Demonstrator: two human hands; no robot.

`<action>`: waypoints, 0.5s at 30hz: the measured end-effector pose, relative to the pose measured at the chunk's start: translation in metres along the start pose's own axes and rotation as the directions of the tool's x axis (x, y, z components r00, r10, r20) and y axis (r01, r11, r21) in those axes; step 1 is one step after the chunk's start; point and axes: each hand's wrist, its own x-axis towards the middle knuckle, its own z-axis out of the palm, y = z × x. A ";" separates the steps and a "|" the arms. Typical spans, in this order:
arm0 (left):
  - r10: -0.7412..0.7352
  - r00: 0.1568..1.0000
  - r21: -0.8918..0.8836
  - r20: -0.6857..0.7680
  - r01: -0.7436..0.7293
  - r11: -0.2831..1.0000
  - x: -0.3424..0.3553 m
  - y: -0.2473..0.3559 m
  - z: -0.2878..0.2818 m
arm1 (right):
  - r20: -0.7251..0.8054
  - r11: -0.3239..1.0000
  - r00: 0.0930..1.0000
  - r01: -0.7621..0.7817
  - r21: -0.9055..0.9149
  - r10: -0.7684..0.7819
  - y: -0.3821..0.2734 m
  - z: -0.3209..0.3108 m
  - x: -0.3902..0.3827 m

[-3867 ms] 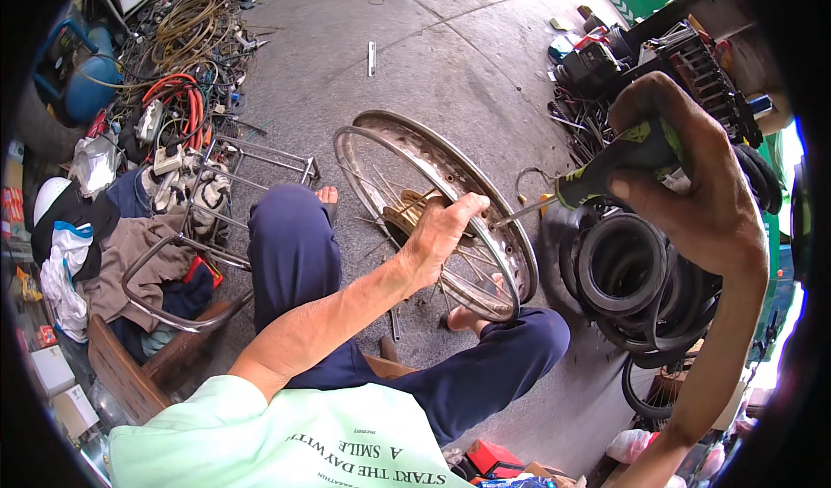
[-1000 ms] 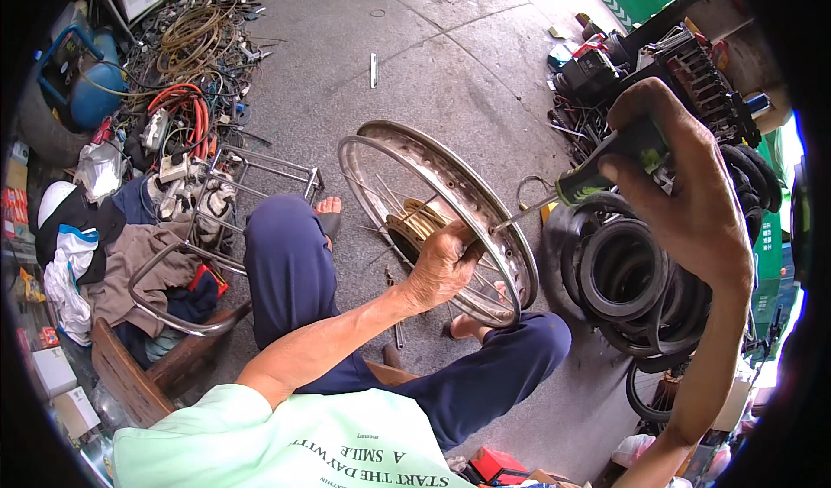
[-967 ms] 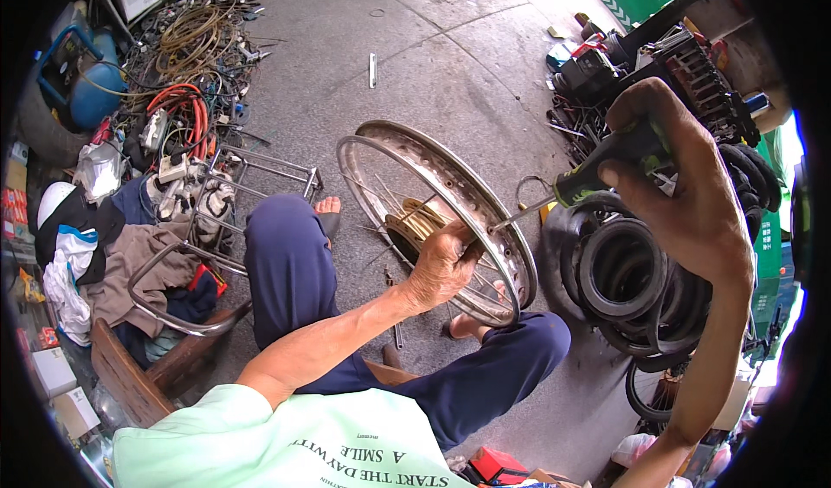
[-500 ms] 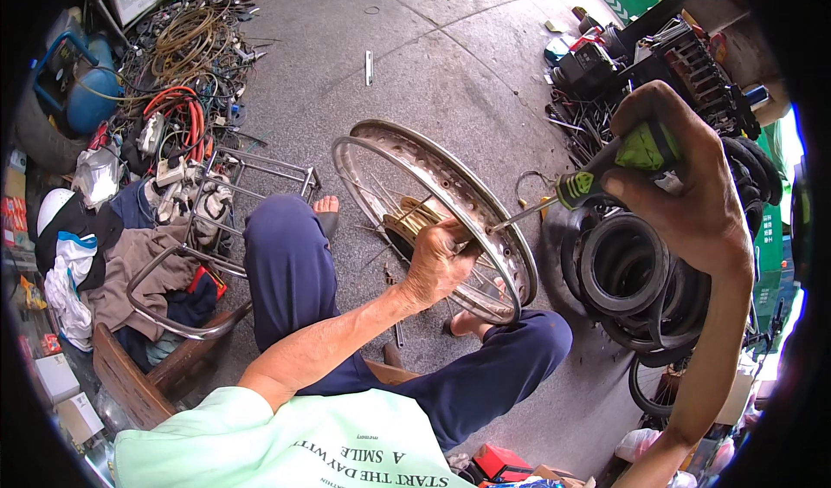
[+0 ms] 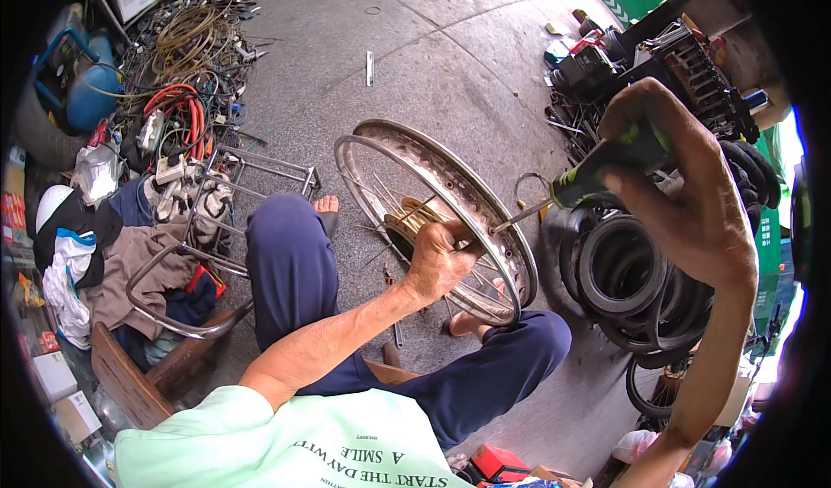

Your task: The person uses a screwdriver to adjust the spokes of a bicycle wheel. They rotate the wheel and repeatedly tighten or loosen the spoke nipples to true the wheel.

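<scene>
A bare metal wheel rim (image 5: 518,258) stands tilted above my knees, with thin spokes running to a brass-coloured hub (image 5: 403,224). My left hand (image 5: 440,263) is inside the rim, its fingers closed at the inner wall around what looks like a spoke; the fingertips are partly hidden. My right hand (image 5: 684,172), raised at the right, is wrapped around the green and black handle of a screwdriver (image 5: 573,187). Its shaft slants down to the left, and the tip meets a hole in the rim's outer channel.
Several black tyres (image 5: 625,263) are piled to the right. A metal tube frame (image 5: 208,328) stands left of my knee, beside heaped clothes (image 5: 130,271). Cables and hoses (image 5: 186,51) lie at the far left. A small metal strip (image 5: 370,68) lies on the floor ahead.
The screwdriver handle has turned in my right hand, and that hand has shifted slightly. The tip stays at the rim. My left hand and the wheel have hardly moved.
</scene>
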 end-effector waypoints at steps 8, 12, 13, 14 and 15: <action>0.049 0.998 0.190 -0.030 -0.042 0.981 0.002 0.005 -0.001 | 0.022 0.897 0.945 -0.303 -0.322 0.327 -0.021 -0.004 0.009; 0.068 0.997 0.255 -0.039 -0.056 0.965 0.002 0.009 0.000 | 0.028 0.992 0.998 -0.055 -0.113 0.058 -0.003 0.001 0.002; 0.073 0.996 0.257 -0.043 -0.060 0.964 0.003 0.009 0.001 | 0.018 0.997 1.000 -0.024 -0.075 0.025 -0.002 -0.001 0.001; 0.070 0.996 0.240 -0.047 -0.057 0.969 0.002 0.007 0.000 | 0.010 0.999 1.000 0.009 -0.034 -0.008 -0.001 -0.001 0.001; 0.067 0.996 0.222 -0.052 -0.054 0.974 0.001 0.005 0.001 | 0.001 0.999 0.999 0.041 0.006 -0.041 -0.001 -0.001 0.000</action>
